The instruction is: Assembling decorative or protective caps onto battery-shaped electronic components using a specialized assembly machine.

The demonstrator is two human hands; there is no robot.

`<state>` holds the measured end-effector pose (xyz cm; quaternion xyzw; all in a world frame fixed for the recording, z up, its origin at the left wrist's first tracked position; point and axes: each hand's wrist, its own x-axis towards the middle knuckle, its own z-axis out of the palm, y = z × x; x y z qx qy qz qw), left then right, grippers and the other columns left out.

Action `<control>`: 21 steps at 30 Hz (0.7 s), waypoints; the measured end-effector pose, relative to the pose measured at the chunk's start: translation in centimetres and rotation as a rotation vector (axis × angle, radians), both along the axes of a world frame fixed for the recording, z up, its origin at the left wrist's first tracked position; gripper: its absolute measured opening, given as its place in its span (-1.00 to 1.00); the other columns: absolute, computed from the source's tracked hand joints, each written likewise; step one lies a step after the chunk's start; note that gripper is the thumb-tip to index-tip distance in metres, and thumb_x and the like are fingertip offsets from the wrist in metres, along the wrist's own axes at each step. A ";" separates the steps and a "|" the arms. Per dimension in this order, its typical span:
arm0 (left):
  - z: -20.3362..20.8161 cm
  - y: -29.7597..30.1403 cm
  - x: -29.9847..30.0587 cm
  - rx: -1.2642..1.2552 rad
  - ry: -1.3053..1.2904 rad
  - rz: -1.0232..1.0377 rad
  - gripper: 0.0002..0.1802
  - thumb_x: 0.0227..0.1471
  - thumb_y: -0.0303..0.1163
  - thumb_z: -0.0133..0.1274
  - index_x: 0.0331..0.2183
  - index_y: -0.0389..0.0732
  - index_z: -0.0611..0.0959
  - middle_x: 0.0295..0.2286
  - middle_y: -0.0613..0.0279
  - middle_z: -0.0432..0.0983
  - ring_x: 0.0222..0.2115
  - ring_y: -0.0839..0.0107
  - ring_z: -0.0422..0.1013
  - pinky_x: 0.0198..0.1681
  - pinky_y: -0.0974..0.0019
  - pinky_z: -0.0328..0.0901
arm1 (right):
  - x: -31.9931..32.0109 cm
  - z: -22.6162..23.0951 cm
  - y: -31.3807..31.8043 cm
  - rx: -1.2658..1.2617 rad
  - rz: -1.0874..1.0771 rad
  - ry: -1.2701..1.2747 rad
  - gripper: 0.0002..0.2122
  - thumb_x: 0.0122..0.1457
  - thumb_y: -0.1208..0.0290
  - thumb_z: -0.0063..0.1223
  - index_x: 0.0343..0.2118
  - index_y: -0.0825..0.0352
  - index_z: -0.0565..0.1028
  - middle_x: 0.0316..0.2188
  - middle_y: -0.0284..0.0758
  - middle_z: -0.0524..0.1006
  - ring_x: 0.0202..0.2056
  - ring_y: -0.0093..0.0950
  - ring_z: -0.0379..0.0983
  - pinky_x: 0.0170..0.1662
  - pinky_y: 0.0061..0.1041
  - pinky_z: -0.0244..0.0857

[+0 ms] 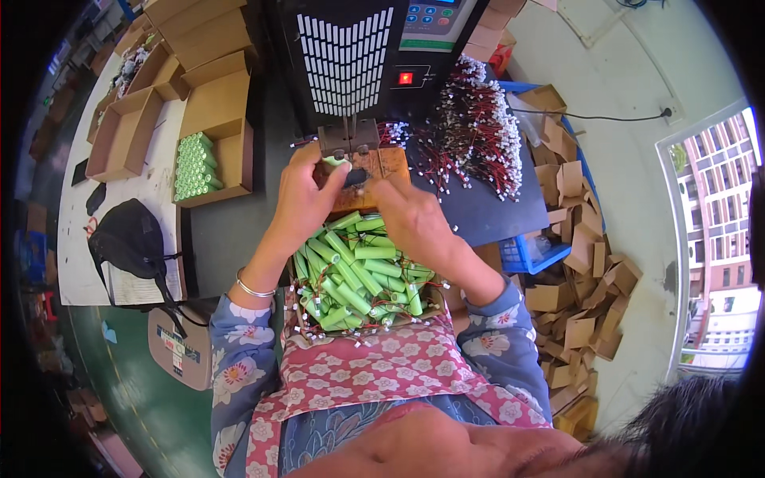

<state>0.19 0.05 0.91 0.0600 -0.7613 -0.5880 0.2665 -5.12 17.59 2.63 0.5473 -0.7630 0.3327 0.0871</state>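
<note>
My left hand (304,195) is closed round a green cylindrical battery cell (335,162), its pale end showing between thumb and fingers. That end sits just below the two thin electrodes of a black spot welder (279,48); contact cannot be made out. To the right, my right hand (414,219) has its fingers bent and pinched together over the worn orange-brown block (390,162). What those fingertips hold is hidden. Below both hands, a box against my apron is heaped with green battery cells (351,275), many with red and black wire leads.
Red-black wire leads with white connectors (478,131) lie piled right of the welder. A cardboard box (246,159) of upright green cells stands left. Further left are a black bag (131,247) and an open carton (123,139). Cardboard pieces (586,271) are heaped at right.
</note>
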 end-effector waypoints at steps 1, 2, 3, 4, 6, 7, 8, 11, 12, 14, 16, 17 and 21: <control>-0.1 -0.3 -0.2 -0.138 -0.107 -0.048 -0.78 -0.09 -0.45 0.14 -0.33 -0.31 0.54 -0.42 0.02 0.43 -0.40 0.10 0.35 -0.29 0.19 0.24 | -0.6 -0.4 -0.3 -0.091 -0.050 -0.056 -0.79 -0.05 0.68 -0.08 -0.29 0.38 0.36 -0.42 -0.16 0.41 -0.53 -0.23 0.44 -0.50 -0.32 0.30; -0.4 -0.6 -0.3 -0.275 -0.216 -0.095 -0.78 -0.09 -0.46 0.14 -0.32 -0.29 0.56 -0.40 0.03 0.44 -0.39 0.09 0.37 -0.29 0.20 0.26 | -0.9 -0.3 -0.7 -0.181 -0.099 -0.113 -0.84 0.00 0.64 -0.07 -0.31 0.38 0.38 -0.46 -0.19 0.42 -0.57 -0.33 0.43 -0.52 -0.38 0.28; -0.9 -0.6 -0.7 -0.400 -0.024 -0.088 -0.80 -0.09 -0.50 0.13 -0.31 -0.26 0.58 -0.37 0.03 0.47 -0.36 0.08 0.40 -0.27 0.21 0.28 | -1.2 0.0 -0.8 -0.190 -0.103 -0.114 -0.84 0.00 0.64 -0.07 -0.31 0.38 0.38 -0.46 -0.19 0.42 -0.57 -0.33 0.43 -0.52 -0.38 0.28; -1.0 -0.6 -0.9 -0.409 -0.024 -0.094 -0.80 -0.09 -0.50 0.13 -0.31 -0.26 0.58 -0.37 0.03 0.47 -0.36 0.08 0.40 -0.27 0.21 0.28 | -1.5 0.7 -0.7 -0.154 -0.088 -0.534 -0.90 0.05 0.60 -0.05 -0.34 0.39 0.40 -0.52 -0.22 0.42 -0.59 -0.42 0.38 -0.53 -0.44 0.24; -0.9 0.1 -1.0 -0.494 0.170 -0.026 -0.81 -0.09 -0.59 0.11 -0.32 -0.32 0.58 -0.41 0.08 0.51 -0.48 0.29 0.41 -0.40 0.33 0.28 | -1.9 0.6 -0.9 -0.122 -0.078 -0.959 -0.93 0.09 0.56 -0.04 -0.36 0.40 0.42 -0.58 -0.26 0.42 -0.61 -0.51 0.33 -0.54 -0.49 0.20; -0.8 0.0 -1.0 -0.499 0.171 -0.037 -0.81 -0.09 -0.59 0.11 -0.32 -0.32 0.58 -0.41 0.08 0.51 -0.48 0.29 0.41 -0.40 0.33 0.28 | -2.4 -0.3 -1.5 -0.204 -0.068 -0.867 -0.93 0.10 0.53 -0.03 -0.39 0.42 0.43 -0.62 -0.27 0.40 -0.62 -0.56 0.29 -0.55 -0.52 0.17; -0.7 0.0 -0.9 -0.465 0.123 -0.054 -0.81 -0.10 -0.60 0.11 -0.32 -0.32 0.57 -0.42 0.04 0.50 -0.46 0.20 0.40 -0.38 0.30 0.27 | -2.7 -0.7 -1.9 -0.280 -0.059 -0.771 -0.91 0.11 0.51 -0.02 -0.41 0.44 0.44 -0.67 -0.29 0.39 -0.62 -0.62 0.25 -0.56 -0.54 0.14; -0.6 0.3 -0.6 -0.460 0.084 -0.068 -0.80 -0.12 -0.60 0.10 -0.33 -0.33 0.56 -0.41 -0.02 0.49 -0.42 0.08 0.38 -0.36 0.25 0.25 | -3.0 -0.8 -2.6 -0.272 -0.091 -0.803 -0.86 0.08 0.50 0.00 -0.45 0.50 0.43 -0.65 -0.24 0.42 -0.62 -0.60 0.29 -0.54 -0.51 0.18; -0.9 0.2 -0.7 -0.487 0.086 -0.059 -0.80 -0.12 -0.60 0.09 -0.33 -0.33 0.55 -0.40 -0.04 0.49 -0.41 0.04 0.37 -0.35 0.22 0.24 | -3.2 -1.2 -3.1 -0.257 -0.119 -0.821 -0.85 0.07 0.49 0.01 -0.45 0.51 0.43 -0.65 -0.23 0.44 -0.61 -0.61 0.30 -0.53 -0.51 0.20; -1.0 0.0 -0.7 -0.483 0.076 -0.063 -0.80 -0.12 -0.60 0.09 -0.33 -0.34 0.54 -0.41 -0.04 0.49 -0.42 0.01 0.36 -0.35 0.21 0.23 | -3.1 -1.2 -3.6 -0.287 -0.114 -0.838 -0.85 0.06 0.49 0.01 -0.45 0.52 0.42 -0.65 -0.22 0.45 -0.60 -0.61 0.31 -0.52 -0.51 0.21; -1.1 0.1 -0.3 -0.485 0.075 -0.063 -0.80 -0.12 -0.60 0.08 -0.33 -0.34 0.53 -0.42 -0.03 0.49 -0.42 -0.02 0.35 -0.35 0.19 0.23 | -2.5 -0.9 -3.6 -0.321 -0.105 -0.847 -0.85 0.05 0.49 0.01 -0.46 0.53 0.42 -0.65 -0.22 0.45 -0.59 -0.61 0.32 -0.51 -0.50 0.22; -1.1 0.1 -0.3 -0.484 0.087 -0.058 -0.80 -0.12 -0.61 0.08 -0.33 -0.35 0.53 -0.42 -0.03 0.49 -0.43 -0.01 0.35 -0.36 0.19 0.23 | -2.5 -0.7 -3.6 -0.303 -0.110 -0.841 -0.85 0.04 0.50 0.00 -0.45 0.53 0.42 -0.64 -0.22 0.46 -0.59 -0.62 0.33 -0.50 -0.50 0.23; -0.9 0.1 -0.2 -0.476 0.079 -0.062 -0.80 -0.12 -0.61 0.08 -0.33 -0.35 0.54 -0.41 -0.05 0.48 -0.43 0.01 0.36 -0.36 0.22 0.24 | -2.6 -1.0 -3.6 -0.293 -0.098 -0.839 -0.85 0.04 0.50 0.00 -0.44 0.53 0.41 -0.65 -0.21 0.45 -0.58 -0.63 0.32 -0.50 -0.50 0.24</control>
